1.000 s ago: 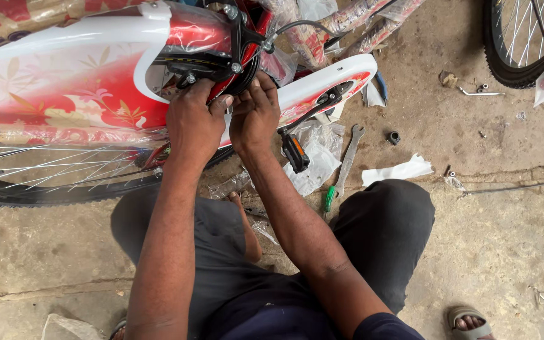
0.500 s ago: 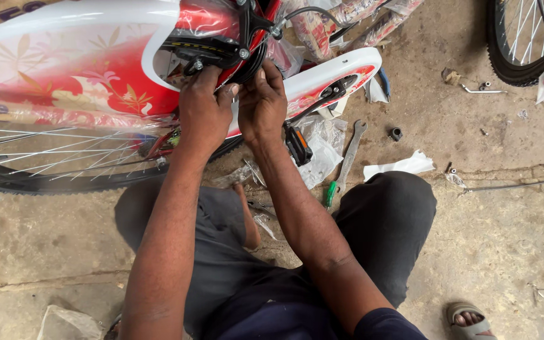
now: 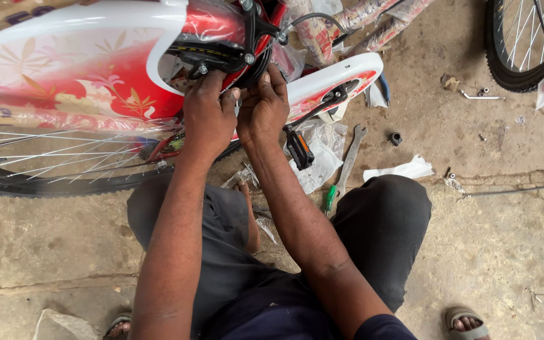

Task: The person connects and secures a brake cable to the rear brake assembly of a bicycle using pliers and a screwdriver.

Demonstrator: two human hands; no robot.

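Left hand (image 3: 209, 119) and right hand (image 3: 262, 107), fingers curled, grip clamped on the black brake assembly (image 3: 221, 60) under the red-white bicycle guard (image 3: 64, 69).

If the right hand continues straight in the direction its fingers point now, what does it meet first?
The right hand points up the picture, and its fingers already reach the black brake part on the red bicycle frame. That part would likely come first; depth is unclear.
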